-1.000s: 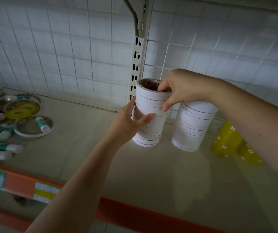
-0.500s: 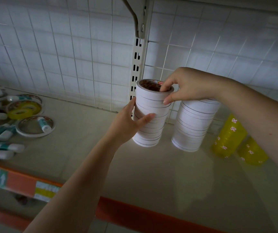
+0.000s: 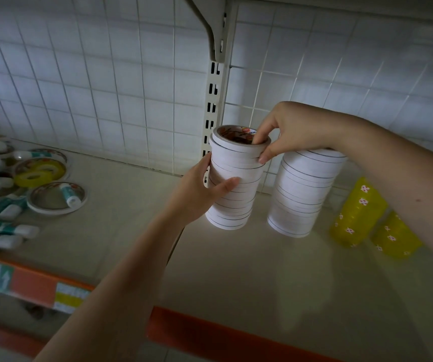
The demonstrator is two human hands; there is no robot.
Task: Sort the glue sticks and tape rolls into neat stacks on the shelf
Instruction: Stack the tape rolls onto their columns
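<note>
A tall stack of white tape rolls [image 3: 236,189] stands on the cream shelf [image 3: 236,270] near the back grid. My left hand [image 3: 202,189] grips its left side about halfway up, thumb across the front. My right hand [image 3: 286,134] pinches the top rolls, fingers dipped inside the core and thumb on the outer edge. A second white stack [image 3: 304,192] stands just to the right, partly behind my right forearm. Two stacks of yellow patterned tape [image 3: 356,212] stand further right. Loose glue sticks [image 3: 3,231] and tape rolls [image 3: 40,173] lie at the far left.
A slotted upright with a bracket [image 3: 214,82] rises behind the stack, flanked by a white wire grid back panel [image 3: 105,87]. The shelf's front edge carries an orange price strip [image 3: 210,335] with labels at the left.
My right hand's fingers have dipped deeper into the top roll's core and the thumb has come round to the outer edge. The left hand keeps the same grip on the stack.
</note>
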